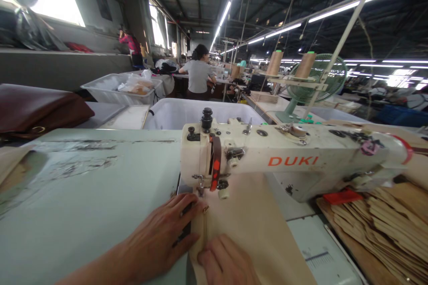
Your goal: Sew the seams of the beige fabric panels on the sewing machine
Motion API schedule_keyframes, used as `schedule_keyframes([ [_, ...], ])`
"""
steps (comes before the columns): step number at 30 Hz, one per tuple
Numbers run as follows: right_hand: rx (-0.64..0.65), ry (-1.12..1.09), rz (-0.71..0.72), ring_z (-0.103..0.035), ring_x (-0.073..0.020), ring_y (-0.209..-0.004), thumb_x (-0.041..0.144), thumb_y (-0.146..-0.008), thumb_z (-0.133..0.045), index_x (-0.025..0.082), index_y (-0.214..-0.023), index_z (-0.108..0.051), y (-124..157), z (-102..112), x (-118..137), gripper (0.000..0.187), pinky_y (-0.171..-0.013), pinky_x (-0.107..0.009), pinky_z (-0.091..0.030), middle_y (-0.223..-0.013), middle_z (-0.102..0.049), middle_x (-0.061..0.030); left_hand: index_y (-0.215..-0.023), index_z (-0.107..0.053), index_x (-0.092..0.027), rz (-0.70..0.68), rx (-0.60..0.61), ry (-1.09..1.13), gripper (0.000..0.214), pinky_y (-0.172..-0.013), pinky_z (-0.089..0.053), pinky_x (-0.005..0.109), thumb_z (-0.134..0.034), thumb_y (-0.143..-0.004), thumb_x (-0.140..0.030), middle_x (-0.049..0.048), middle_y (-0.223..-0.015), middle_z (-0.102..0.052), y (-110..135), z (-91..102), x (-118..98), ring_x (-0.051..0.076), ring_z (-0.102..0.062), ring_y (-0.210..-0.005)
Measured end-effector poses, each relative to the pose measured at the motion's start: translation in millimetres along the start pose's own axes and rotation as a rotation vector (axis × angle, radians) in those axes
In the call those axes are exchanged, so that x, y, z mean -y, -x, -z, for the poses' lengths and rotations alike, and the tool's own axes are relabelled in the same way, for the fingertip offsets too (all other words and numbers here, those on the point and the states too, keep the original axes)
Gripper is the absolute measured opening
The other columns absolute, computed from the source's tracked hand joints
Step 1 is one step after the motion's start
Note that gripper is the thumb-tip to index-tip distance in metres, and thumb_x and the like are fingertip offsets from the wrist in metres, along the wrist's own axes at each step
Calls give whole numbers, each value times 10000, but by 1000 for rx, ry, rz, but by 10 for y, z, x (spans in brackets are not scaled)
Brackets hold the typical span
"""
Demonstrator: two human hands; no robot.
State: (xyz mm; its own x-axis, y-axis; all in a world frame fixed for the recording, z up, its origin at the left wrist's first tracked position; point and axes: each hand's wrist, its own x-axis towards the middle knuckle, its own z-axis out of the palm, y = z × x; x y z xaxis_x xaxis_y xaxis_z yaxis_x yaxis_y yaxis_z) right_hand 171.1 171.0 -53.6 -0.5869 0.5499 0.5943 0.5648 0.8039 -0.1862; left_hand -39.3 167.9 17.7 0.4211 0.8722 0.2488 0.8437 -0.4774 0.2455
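Note:
A beige sheet of material (pixel 254 218) lies under the head of a white sewing machine (pixel 254 160). Along its left edge runs what looks like a zipper (pixel 205 225), with a small metal piece near the presser foot (pixel 201 190). My left hand (pixel 167 227) rests on that edge, fingers stretched toward the foot and thumb apart. Closer to me, my right hand (pixel 227 260) has its fingers curled on the beige material beside the zipper, gripping it. The undersides of the right fingertips are hidden.
Stacked beige pieces (pixel 377 227) and a red item (pixel 343 196) lie at the right. Behind the machine are a white bin (pixel 200 109), thread cones (pixel 274 63) and a green fan (pixel 317 78). A brown leather item (pixel 40 109) lies left. A person (pixel 199 73) sits ahead.

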Motion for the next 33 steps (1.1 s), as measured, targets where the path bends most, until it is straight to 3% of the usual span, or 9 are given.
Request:
schedule_keyframes([
  [4, 36, 5, 103, -593, -180, -688, 40, -803, -599, 196, -829, -582, -131, 121, -37, 159, -562, -271, -450, -745, -595, -17, -1427, -443, -280, 16, -26, -14, 488, -1035, -489, 441, -544, -949, -281, 86, -1363, -533, 35, -39, -41, 286, -537, -1232],
  [8, 228, -250, 146, -647, -190, -847, 278, -805, -755, 194, -929, -651, -315, 588, -127, 182, -664, -237, -515, -942, -665, -31, -1327, -516, -258, -40, -51, 13, 377, -965, -527, 304, -517, -952, -219, 60, -1267, -609, 177, -38, -231, 222, -598, -1139],
  [10, 357, -449, 94, -660, -164, -930, 379, -852, -729, 222, -998, -673, -468, 836, -204, 222, -785, -214, -520, -1036, -679, -12, -1314, -531, -266, -106, -39, 22, 358, -912, -548, 268, -538, -958, -294, 54, -1236, -636, 250, 3, -348, 216, -622, -1092],
  [12, 372, -500, -67, -659, -150, -939, 332, -933, -638, 230, -1012, -689, -657, 943, -287, 139, -845, -229, -505, -1030, -687, -11, -1323, -535, -262, -133, -75, -7, 380, -917, -550, 273, -545, -961, -376, 66, -1251, -640, 316, 42, -445, 232, -624, -1100],
  [14, 342, -390, -190, -639, -190, -980, 222, -918, -647, 214, -974, -712, -840, 868, -353, 86, -892, -299, -491, -1022, -681, -43, -1356, -520, -252, -129, -128, -68, 417, -972, -529, 299, -538, -964, -395, 80, -1306, -620, 375, 53, -505, 252, -605, -1157],
  [17, 358, -249, -254, -605, -242, -1017, 138, -811, -740, 195, -888, -720, -1017, 583, -398, 98, -917, -376, -472, -993, -673, -66, -1404, -488, -247, -131, -127, -152, 469, -1032, -493, 335, -540, -959, -386, 96, -1365, -587, 437, 10, -525, 269, -577, -1219],
  [20, 342, -226, -326, -607, -218, -944, 149, -808, -732, 175, -805, -681, -1058, 399, -383, 57, -853, -337, -478, -900, -663, -53, -1411, -489, -240, -151, -102, -204, 497, -1028, -499, 358, -555, -942, -390, 115, -1381, -572, 455, -45, -508, 283, -571, -1231],
  [24, 348, -191, -407, -601, -217, -929, 201, -791, -716, 182, -723, -652, -1049, 378, -353, 95, -803, -302, -472, -878, -652, -49, -1407, -485, -255, -132, -96, -227, 483, -995, -527, 376, -553, -934, -328, 104, -1370, -570, 439, -52, -526, 277, -572, -1223],
  [33, 320, -30, -458, -503, -310, -1177, 306, -893, -594, 194, -994, -696, -1270, 88, -515, 182, -978, -453, -409, -1157, -625, -123, -1399, -434, -251, -125, -80, -108, 443, -975, -539, 351, -499, -961, -266, 76, -1297, -576, 443, -45, -593, 238, -575, -1170],
])
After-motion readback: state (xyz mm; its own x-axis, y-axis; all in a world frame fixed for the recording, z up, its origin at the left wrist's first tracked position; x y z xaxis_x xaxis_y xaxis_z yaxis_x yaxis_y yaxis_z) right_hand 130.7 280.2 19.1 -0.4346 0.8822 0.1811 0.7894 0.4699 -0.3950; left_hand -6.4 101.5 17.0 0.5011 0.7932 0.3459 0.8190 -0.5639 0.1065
